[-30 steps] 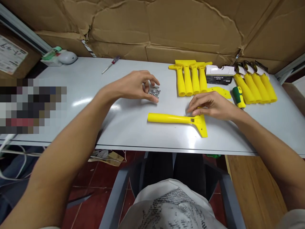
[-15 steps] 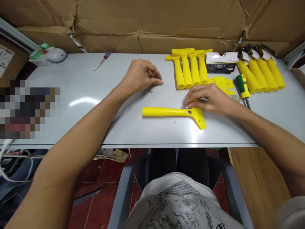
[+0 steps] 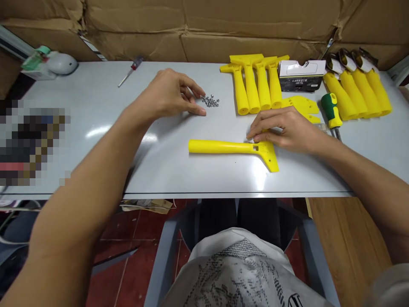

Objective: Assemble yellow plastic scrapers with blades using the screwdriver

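My left hand (image 3: 174, 94) is beside a small pile of silver screws (image 3: 211, 101), thumb and fingers apart with nothing between them. My right hand (image 3: 284, 130) rests over the upper end of the head of a yellow plastic scraper handle (image 3: 220, 147). Its fingers are bent and pressed together near the tabletop. Something small and pale shows at the fingertips, too little to name. The scraper handle lies flat, its grip pointing left and its angled head on the right, partly covered by my right hand.
Behind stand several yellow scraper handles (image 3: 249, 85), a black-and-white box (image 3: 302, 76) and more yellow handles with black-and-white ends (image 3: 358, 94). Flat yellow pieces (image 3: 300, 104) and a green-yellow screwdriver (image 3: 330, 108) are near my right hand. Another screwdriver (image 3: 130, 71) lies back left.
My left hand has drawn back left from the screws and its fingers have opened, uncovering the pile. My right hand and the scraper handle stay almost in place; the view has shifted slightly.
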Demonstrator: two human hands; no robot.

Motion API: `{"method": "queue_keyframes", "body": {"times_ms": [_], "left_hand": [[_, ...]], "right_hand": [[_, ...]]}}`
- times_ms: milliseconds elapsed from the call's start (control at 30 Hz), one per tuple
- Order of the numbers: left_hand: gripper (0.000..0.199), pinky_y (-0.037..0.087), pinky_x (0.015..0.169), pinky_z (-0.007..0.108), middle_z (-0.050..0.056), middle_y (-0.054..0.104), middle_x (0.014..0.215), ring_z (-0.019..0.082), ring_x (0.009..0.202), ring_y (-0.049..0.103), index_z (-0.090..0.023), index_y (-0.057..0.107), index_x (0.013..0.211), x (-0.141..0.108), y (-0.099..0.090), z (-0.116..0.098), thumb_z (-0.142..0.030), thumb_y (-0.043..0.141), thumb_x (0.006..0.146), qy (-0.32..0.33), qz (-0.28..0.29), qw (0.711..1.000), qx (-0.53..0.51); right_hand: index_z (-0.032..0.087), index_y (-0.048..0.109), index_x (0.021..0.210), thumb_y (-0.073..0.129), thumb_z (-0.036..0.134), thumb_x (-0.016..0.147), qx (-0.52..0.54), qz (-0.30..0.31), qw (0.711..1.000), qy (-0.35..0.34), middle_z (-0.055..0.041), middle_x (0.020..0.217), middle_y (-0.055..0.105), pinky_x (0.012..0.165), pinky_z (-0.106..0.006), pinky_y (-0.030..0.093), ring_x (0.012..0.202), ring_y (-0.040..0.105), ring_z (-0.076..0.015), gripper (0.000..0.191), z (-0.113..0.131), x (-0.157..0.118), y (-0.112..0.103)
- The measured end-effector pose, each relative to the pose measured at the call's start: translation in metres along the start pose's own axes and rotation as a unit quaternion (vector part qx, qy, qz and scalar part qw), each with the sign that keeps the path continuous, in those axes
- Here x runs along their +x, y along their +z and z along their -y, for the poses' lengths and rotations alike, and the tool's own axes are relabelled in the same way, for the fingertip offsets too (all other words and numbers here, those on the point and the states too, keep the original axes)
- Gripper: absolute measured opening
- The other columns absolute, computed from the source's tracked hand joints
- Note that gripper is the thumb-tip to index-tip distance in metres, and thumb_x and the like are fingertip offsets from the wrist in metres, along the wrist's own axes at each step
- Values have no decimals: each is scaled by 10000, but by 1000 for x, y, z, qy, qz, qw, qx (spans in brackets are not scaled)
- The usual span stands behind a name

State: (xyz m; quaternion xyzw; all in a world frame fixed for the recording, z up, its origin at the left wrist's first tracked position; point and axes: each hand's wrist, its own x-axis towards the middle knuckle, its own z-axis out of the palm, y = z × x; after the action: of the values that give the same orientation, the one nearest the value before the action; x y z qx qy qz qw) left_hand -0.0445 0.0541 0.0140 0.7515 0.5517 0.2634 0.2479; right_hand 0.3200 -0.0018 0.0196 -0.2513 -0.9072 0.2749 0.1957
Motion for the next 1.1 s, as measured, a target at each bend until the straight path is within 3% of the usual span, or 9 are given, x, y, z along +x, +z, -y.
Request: {"method": "queue_keyframes", "body": {"times_ms": [233,367,467,600,667,833,900,1000,1100], "left_hand": [[606,704,1029,548,26,869,935,302,974,831,-291,924,1015,10,17,1,-758,1048,649,2,-44,999,-19],[505,695,1019,567,66,869,917,348,961,848,-296,914,891,13,23,-1,-720,1024,639,4,-59,998,-32],[486,685,1037,558,76,885,969,337,999,853,-257,904,906,9,23,-7,-674,1000,674,0,-50,998,-44],[544,668,1028,543,57,895,1010,278,978,842,-204,909,1070,1,18,-16,-672,904,793,-18,-30,999,-34],[562,663,998,534,48,894,1010,260,955,830,-199,901,1123,-1,16,-18,-672,871,822,-20,-31,999,-23],[637,661,974,509,76,877,1053,234,901,791,-161,887,1188,-4,16,-23,-701,806,861,-14,-51,999,3],[623,647,953,488,68,869,1076,215,866,758,-169,890,1174,-7,16,-25,-707,778,881,-14,-64,998,25],[584,621,940,452,26,861,1084,184,847,712,-194,889,1159,-10,16,-29,-715,742,939,-15,-65,996,51],[544,600,928,438,-3,859,1012,189,874,674,-246,884,1050,-14,17,-35,-756,708,979,9,-67,996,58]], "right_hand": [[249,940,1119,710,294,1125,-5,5,1000,-2,-88,1171,895,987,-420,588,1061,816,-276,234,-1,2,2],[247,930,1204,752,503,1138,56,59,997,9,-94,1237,888,1036,-425,601,1115,813,-265,318,-4,2,-5],[307,874,1431,924,677,979,91,132,987,-5,-89,1448,833,1207,-483,585,1334,769,-310,586,-9,-1,-15],[371,687,1703,1060,636,824,57,173,983,-35,-118,1627,688,1366,-580,495,1569,605,-383,991,-7,-10,-18],[367,664,1727,1045,512,863,34,180,982,-41,-141,1636,642,1390,-615,473,1592,565,-393,955,-1,-12,-14],[373,816,1559,930,242,878,17,160,985,-65,-133,1629,609,1401,-628,478,1603,562,-385,703,11,-12,-9],[349,868,1459,887,274,923,23,115,990,-82,-117,1587,660,1385,-600,504,1574,605,-360,542,12,-10,-10],[289,914,1252,788,392,1062,33,35,993,-105,-77,1400,805,1283,-502,595,1336,762,-273,250,9,-8,-12],[257,917,1157,849,536,1057,42,0,993,-112,-69,1344,860,1200,-440,639,1242,812,-251,304,7,-7,-13]]}}
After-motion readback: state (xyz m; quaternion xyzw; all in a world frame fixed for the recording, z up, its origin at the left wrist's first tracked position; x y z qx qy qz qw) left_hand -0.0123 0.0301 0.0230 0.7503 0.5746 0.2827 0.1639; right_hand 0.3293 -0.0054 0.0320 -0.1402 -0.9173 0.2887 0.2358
